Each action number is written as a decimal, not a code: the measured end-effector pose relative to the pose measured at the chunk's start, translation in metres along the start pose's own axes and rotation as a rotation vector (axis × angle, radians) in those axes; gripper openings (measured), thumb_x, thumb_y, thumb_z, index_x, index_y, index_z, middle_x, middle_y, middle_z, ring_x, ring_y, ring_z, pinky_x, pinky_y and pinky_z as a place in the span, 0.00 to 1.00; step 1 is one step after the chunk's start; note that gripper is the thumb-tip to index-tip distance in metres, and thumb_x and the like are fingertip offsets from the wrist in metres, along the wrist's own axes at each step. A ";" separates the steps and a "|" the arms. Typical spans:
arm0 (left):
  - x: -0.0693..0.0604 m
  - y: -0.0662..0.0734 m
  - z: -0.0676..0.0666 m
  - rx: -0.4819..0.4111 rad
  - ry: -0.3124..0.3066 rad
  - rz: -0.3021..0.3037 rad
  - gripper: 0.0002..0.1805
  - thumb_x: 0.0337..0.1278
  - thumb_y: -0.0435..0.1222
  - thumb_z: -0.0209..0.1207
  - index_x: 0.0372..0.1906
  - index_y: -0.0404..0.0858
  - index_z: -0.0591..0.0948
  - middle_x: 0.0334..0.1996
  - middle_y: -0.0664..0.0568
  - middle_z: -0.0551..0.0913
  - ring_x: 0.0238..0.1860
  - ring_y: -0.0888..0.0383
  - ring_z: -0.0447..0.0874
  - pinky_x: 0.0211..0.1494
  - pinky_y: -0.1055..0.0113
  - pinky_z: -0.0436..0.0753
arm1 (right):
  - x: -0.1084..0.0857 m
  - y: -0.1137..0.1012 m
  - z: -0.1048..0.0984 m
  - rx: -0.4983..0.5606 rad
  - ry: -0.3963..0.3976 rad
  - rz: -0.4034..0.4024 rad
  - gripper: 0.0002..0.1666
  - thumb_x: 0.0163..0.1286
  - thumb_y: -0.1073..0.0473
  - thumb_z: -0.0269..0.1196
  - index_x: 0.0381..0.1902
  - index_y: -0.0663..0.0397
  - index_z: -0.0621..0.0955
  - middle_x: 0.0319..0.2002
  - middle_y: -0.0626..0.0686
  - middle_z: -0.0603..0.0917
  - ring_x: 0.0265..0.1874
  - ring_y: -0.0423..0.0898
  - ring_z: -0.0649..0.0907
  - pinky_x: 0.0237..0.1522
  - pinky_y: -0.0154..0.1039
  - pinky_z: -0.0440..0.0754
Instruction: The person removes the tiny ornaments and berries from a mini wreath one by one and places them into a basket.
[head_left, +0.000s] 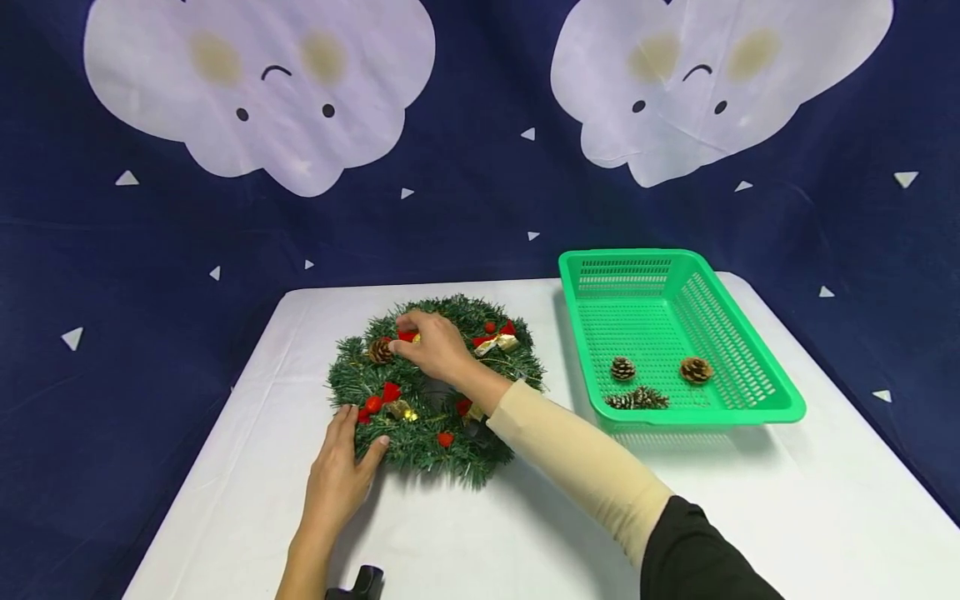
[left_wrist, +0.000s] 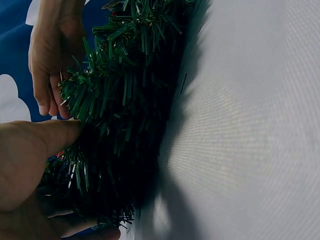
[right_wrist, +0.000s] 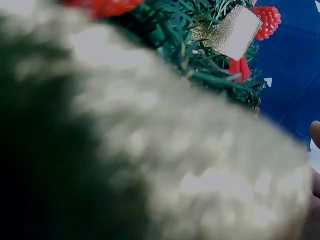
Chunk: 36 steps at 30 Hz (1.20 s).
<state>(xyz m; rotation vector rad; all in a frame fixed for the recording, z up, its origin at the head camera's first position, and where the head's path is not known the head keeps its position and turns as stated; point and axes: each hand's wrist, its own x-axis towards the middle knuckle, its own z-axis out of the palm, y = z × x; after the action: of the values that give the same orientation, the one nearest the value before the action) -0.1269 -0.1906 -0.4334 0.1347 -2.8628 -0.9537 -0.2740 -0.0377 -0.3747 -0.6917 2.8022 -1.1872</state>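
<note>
A green tinsel wreath (head_left: 450,454) with red and gold bows lies on the white table. My left hand (head_left: 341,475) holds its lower left edge, thumb and fingers spread around the rim; in the left wrist view the thumb (left_wrist: 55,137) presses into the tinsel. Over the wreath's upper left part reaches my right hand (head_left: 438,346), its thumb beside a brown pine cone (head_left: 380,350) set among the greenery. A gap shows between that thumb and the fingers, with a red bow (head_left: 407,336) behind. In the right wrist view a blurred pale, bumpy shape fills much of the picture.
A green plastic basket (head_left: 682,417) stands on the right of the table (head_left: 247,475). Inside it lie a small pine cone (head_left: 622,368), a rounder one (head_left: 696,370) and a long one (head_left: 637,398). A dark blue cloth (head_left: 480,208) with clouds hangs behind.
</note>
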 end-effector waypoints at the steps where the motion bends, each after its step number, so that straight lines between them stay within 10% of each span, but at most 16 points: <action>1: 0.000 0.000 0.000 0.000 0.002 0.001 0.40 0.64 0.48 0.54 0.72 0.31 0.55 0.73 0.37 0.53 0.68 0.33 0.60 0.64 0.38 0.66 | 0.001 -0.001 0.001 0.001 -0.002 0.002 0.26 0.66 0.46 0.61 0.59 0.48 0.76 0.55 0.48 0.81 0.56 0.47 0.78 0.57 0.45 0.77; 36: 0.000 0.000 0.002 -0.012 0.012 -0.001 0.41 0.63 0.50 0.55 0.72 0.33 0.56 0.73 0.39 0.54 0.69 0.36 0.60 0.64 0.39 0.67 | 0.028 -0.003 0.033 -0.197 -0.041 -0.028 0.27 0.65 0.45 0.61 0.60 0.47 0.75 0.55 0.46 0.81 0.54 0.45 0.78 0.52 0.41 0.80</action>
<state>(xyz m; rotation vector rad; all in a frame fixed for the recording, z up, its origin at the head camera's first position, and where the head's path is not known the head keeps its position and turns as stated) -0.1273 -0.1894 -0.4352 0.1399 -2.8457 -0.9662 -0.2922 -0.0730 -0.3920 -0.7589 2.9098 -0.8966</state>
